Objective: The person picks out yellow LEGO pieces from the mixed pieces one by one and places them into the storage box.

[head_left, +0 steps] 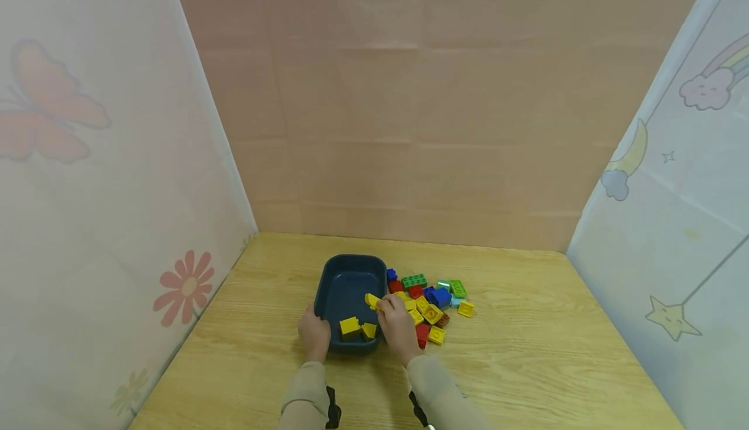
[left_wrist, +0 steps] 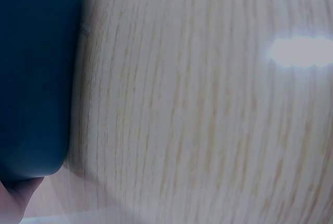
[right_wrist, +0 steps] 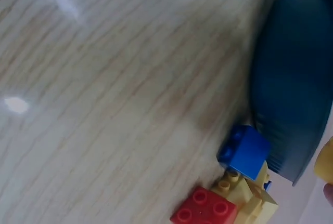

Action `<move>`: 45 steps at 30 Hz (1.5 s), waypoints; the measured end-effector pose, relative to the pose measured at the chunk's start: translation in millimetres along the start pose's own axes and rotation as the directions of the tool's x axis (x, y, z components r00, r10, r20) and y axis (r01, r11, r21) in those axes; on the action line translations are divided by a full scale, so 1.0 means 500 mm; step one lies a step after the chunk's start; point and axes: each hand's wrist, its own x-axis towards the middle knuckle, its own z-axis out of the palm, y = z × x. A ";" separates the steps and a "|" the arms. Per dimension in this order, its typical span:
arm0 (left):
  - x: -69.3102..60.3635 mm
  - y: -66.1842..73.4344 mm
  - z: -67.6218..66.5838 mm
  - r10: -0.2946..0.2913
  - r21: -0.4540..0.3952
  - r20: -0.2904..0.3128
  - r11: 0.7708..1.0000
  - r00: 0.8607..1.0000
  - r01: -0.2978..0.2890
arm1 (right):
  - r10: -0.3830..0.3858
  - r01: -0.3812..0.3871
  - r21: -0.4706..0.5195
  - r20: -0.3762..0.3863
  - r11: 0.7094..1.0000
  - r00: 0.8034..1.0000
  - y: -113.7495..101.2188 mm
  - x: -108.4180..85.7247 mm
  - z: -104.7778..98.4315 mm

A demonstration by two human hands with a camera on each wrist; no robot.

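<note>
A dark blue plastic bin (head_left: pixel 351 349) stands on the table with yellow bricks (head_left: pixel 350 328) lying at its near end. My left hand (head_left: pixel 315 334) grips the bin's near left side; in the left wrist view part of that hand (left_wrist: pixel 13 203) shows beside the bin's corner. Over the bin's right rim, my right hand (head_left: pixel 399 328) pinches a yellow brick (head_left: pixel 372 300), which also appears at the edge of the right wrist view. To the right of the bin spreads a loose pile of bricks, among them a yellow brick (head_left: pixel 433 314) and a blue brick (head_left: pixel 441 298).
The pile also has a green brick (head_left: pixel 414 280), a red brick (head_left: pixel 422 334) near the right wrist, and an outlying yellow brick (head_left: pixel 465 309). The wooden table (head_left: pixel 526 352) is bordered by a brown back panel (head_left: pixel 374 124) and printed side sheets.
</note>
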 end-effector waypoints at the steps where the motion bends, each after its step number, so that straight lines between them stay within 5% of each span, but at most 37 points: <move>1: 0.000 -0.001 0.000 -0.005 0.006 0.001 1.000 1.000 0.005 | -0.014 0.014 -0.003 0.000 1.000 1.000 0.000 -0.002 0.003; 14: 0.002 -0.003 0.001 -0.013 -0.007 0.020 1.000 1.000 0.013 | -0.124 0.127 -0.026 0.089 0.992 0.988 -0.012 -0.006 0.020; 26: 0.004 -0.006 0.004 0.003 -0.008 -0.012 1.000 1.000 -0.003 | -0.118 0.131 -0.050 0.214 0.990 0.970 -0.010 -0.016 0.036; 45: 0.005 -0.005 0.005 -0.037 -0.010 0.022 0.999 0.999 0.037 | -0.082 0.095 -0.041 0.259 0.995 0.962 -0.013 -0.009 0.037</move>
